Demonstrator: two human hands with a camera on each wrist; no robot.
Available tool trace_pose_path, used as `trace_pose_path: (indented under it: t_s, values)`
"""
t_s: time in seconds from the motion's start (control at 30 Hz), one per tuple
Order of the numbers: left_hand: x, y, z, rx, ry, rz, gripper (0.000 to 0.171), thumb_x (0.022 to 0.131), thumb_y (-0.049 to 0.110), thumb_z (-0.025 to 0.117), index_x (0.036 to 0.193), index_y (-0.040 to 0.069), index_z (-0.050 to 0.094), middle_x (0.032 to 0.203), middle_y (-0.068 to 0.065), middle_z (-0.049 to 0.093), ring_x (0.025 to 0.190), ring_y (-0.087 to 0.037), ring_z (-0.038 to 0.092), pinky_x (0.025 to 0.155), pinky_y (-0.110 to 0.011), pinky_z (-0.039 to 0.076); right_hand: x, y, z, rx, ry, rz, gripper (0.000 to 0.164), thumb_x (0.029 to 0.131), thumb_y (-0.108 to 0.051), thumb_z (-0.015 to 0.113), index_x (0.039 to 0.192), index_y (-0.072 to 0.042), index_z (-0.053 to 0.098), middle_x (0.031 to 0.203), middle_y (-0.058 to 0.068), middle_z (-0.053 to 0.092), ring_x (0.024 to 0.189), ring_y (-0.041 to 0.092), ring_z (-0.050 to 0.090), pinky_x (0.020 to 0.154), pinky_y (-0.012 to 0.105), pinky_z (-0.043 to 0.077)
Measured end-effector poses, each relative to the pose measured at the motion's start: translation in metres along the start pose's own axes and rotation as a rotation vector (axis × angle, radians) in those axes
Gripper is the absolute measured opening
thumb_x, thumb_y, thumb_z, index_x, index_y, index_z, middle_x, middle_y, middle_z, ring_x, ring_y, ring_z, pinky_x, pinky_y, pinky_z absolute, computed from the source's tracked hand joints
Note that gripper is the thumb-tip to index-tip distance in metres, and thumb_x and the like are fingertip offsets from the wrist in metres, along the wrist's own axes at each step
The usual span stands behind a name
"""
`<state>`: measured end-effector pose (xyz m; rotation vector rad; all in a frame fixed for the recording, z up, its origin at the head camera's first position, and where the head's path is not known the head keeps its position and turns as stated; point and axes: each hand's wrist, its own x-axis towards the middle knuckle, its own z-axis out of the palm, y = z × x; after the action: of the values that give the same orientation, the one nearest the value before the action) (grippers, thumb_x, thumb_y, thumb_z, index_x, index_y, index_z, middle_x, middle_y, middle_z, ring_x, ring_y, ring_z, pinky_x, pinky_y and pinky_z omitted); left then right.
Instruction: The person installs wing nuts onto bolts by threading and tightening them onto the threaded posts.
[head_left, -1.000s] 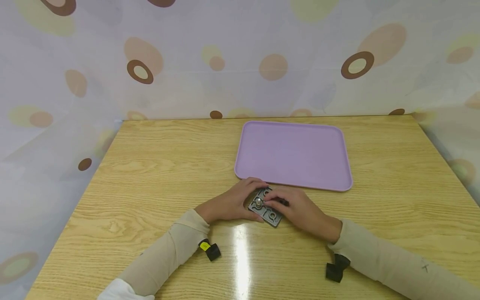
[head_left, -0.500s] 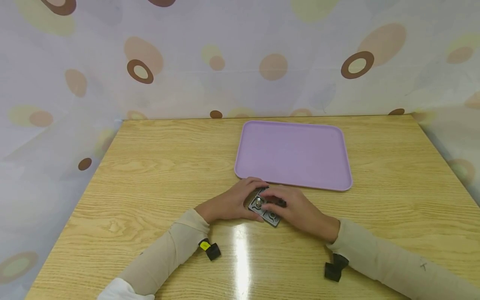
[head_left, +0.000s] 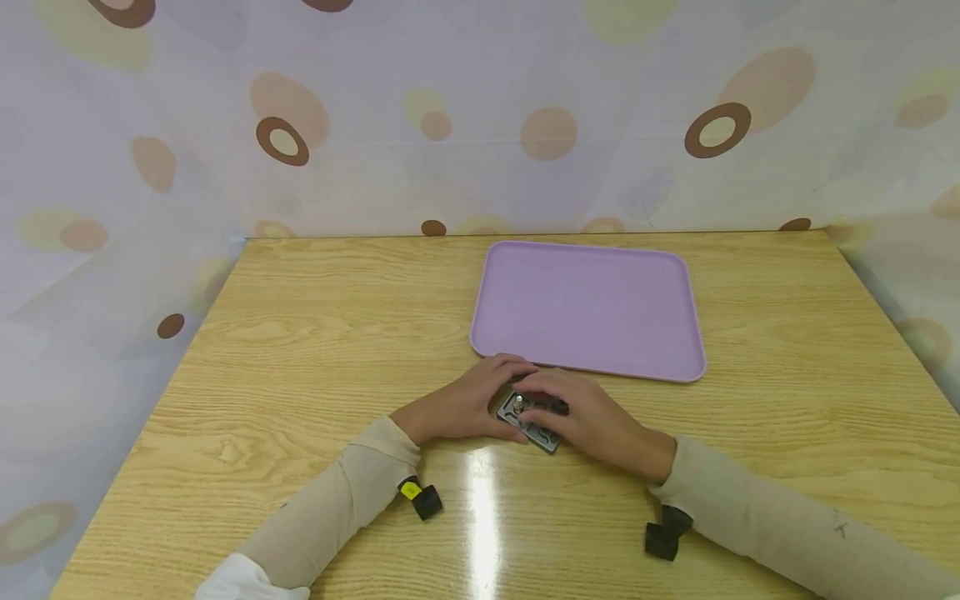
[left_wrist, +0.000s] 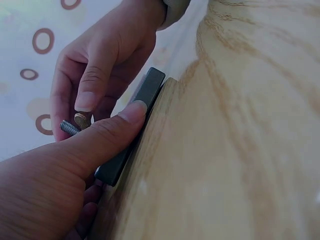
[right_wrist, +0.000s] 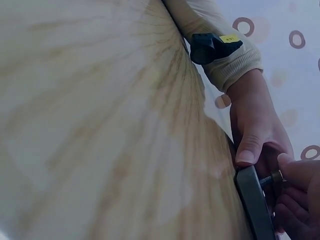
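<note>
A grey metal plate (head_left: 543,438) with ring-shaped recesses lies on the wooden table, and a threaded bolt (head_left: 519,402) stands up from its left part. My left hand (head_left: 474,406) grips the plate between thumb and fingers from the left; its thumb presses the plate's edge (left_wrist: 122,156) in the left wrist view. My right hand (head_left: 588,417) reaches over the plate from the right. Its thumb and index finger pinch a small brass-coloured nut (left_wrist: 83,120) on the bolt, also visible as a nut (right_wrist: 277,176) in the right wrist view. My right fingers hide part of the plate.
Just behind the hands lies a purple tray (head_left: 588,312) with a low rim. A patterned cloth (head_left: 480,108) hangs along the table's back and sides. Black wrist mounts (head_left: 427,502) sit on both beige sleeves.
My right hand has shifted slightly left, its thumb and index finger passing from the bolt's right side to around it. My left hand and the plate stay nearly still.
</note>
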<state>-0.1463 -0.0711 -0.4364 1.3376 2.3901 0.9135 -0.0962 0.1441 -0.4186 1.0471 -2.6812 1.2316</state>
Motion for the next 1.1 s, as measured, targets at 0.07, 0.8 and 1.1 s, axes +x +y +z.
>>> trace_pose_path:
  t_s: [0.07, 0.8, 1.1]
  values:
    - [0.0001, -0.0001, 0.0003, -0.001, 0.005, 0.002, 0.088, 0.072, 0.053, 0.073, 0.141, 0.015, 0.034, 0.141, 0.0, 0.033, 0.128, -0.011, 0.029, 0.106, -0.03, 0.027, -0.001, 0.0002, -0.0007, -0.009, 0.006, 0.015, 0.036, 0.085, -0.026, 0.067, 0.118, -0.012, 0.062, 0.122, -0.003, 0.058, 0.112, 0.013, 0.052, 0.094, 0.034, 0.044]
    - [0.0008, -0.0003, 0.0013, -0.006, 0.016, 0.006, 0.089, 0.071, 0.049, 0.076, 0.141, 0.013, 0.034, 0.139, -0.002, 0.035, 0.126, -0.012, 0.031, 0.106, -0.027, 0.027, -0.0067, 0.0035, -0.0035, 0.035, 0.04, 0.022, 0.014, 0.087, -0.017, 0.065, 0.101, -0.019, 0.067, 0.106, -0.004, 0.065, 0.101, 0.009, 0.057, 0.086, 0.03, 0.048]
    - [0.001, -0.0009, 0.0011, -0.002, 0.013, 0.009, 0.087, 0.073, 0.05, 0.074, 0.141, 0.013, 0.035, 0.139, -0.002, 0.035, 0.127, -0.012, 0.031, 0.106, -0.029, 0.027, -0.0037, 0.0036, -0.0003, 0.036, 0.04, 0.001, 0.028, 0.085, -0.023, 0.068, 0.112, -0.016, 0.064, 0.111, -0.004, 0.062, 0.098, 0.009, 0.057, 0.082, 0.029, 0.049]
